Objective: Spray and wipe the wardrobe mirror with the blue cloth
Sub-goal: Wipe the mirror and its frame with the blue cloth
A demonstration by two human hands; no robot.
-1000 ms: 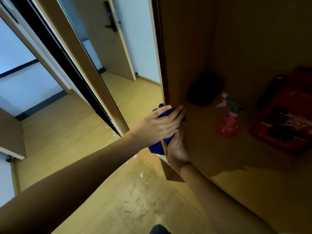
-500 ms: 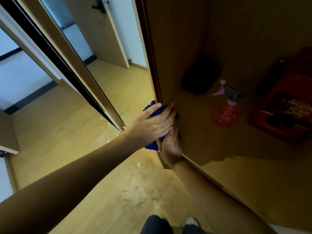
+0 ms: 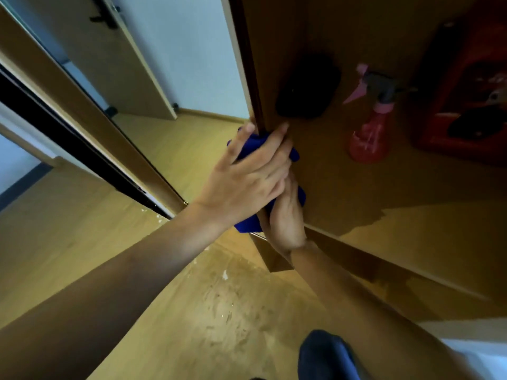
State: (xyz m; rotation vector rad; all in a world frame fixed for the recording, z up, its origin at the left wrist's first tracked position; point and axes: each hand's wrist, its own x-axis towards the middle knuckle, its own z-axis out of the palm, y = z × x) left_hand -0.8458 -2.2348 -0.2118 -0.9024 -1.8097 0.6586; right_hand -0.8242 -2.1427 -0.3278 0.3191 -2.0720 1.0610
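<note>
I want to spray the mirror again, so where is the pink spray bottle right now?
In the head view the pink spray bottle stands upright on the wardrobe shelf, right of centre, between a dark object and a red box.

The blue cloth [image 3: 248, 224] is mostly hiding under the left hand [image 3: 244, 185], peeking out at its 12 and 6 o'clock. The right hand [image 3: 286, 218] is showing its back only, fingers tucked behind the left hand and the cloth. At 3 o'clock a red box [image 3: 463, 105] is running off the edge, its label too dim to read. A dark object [image 3: 307, 86] beside the pink spray bottle [image 3: 370, 133] is sitting unidentifiable in shadow.
</note>
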